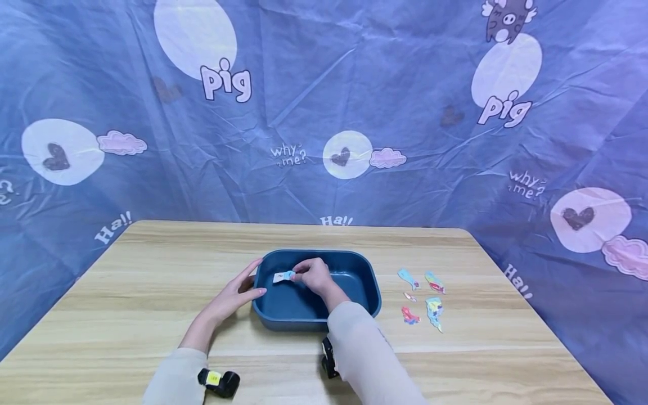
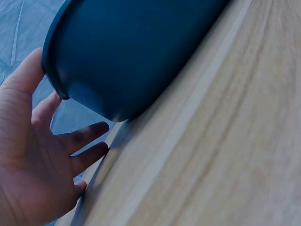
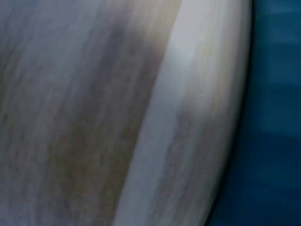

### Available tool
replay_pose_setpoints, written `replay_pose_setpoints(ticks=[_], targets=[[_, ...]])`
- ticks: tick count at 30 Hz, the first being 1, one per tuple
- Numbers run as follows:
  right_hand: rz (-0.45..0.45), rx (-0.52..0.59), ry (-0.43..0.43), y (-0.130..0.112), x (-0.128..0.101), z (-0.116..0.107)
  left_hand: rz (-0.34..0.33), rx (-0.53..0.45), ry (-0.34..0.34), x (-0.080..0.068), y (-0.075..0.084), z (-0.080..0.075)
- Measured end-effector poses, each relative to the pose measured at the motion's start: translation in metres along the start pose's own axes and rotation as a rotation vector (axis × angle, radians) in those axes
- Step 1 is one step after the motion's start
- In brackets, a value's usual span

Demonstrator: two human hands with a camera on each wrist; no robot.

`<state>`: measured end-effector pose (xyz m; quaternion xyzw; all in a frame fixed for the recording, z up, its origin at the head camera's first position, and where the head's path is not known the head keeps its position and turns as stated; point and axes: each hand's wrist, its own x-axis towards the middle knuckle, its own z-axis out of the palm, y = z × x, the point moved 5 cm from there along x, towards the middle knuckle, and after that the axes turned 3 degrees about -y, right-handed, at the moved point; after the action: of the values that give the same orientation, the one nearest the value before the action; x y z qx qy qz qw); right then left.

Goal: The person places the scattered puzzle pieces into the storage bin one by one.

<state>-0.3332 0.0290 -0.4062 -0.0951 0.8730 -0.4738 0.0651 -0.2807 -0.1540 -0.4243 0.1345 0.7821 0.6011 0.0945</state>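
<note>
**A light pinch over the blue basin**

Near the centre of the frame, the right hand [image 1: 313, 274] had its grip pinched on a small white-and-pale-blue flat piece [image 1: 281, 277], within the left half of a dark-blue, rounded rectangular basin [image 1: 298, 325]; whether the piece met the basin's floor could not be told. The left hand [image 1: 230, 295] rested its thumb and a fingertip on the basin's left edge, other fingers spread apart. Gentle pressure there probably served best, just enough to stop sliding on the pale wooden counter [image 1: 455, 365]. The thin-looking piece likely called for a light pinch at one end, to avoid creasing. Five flat colourful cutouts [image 1: 434, 309] lay right of centre.
</note>
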Motion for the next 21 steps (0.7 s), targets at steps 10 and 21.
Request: replay_pose_setpoints(ticks=[10, 21], targets=[[-0.02, -0.071, -0.003, -0.0012, -0.0021, 0.0046, -0.01, -0.004, 0.001, -0.0034, -0.0008, 0.0015], [-0.021, -0.078, -0.014, -0.0048, -0.0022, 0.0045, -0.003, -0.006, 0.012, -0.0019, -0.0001, 0.0004]])
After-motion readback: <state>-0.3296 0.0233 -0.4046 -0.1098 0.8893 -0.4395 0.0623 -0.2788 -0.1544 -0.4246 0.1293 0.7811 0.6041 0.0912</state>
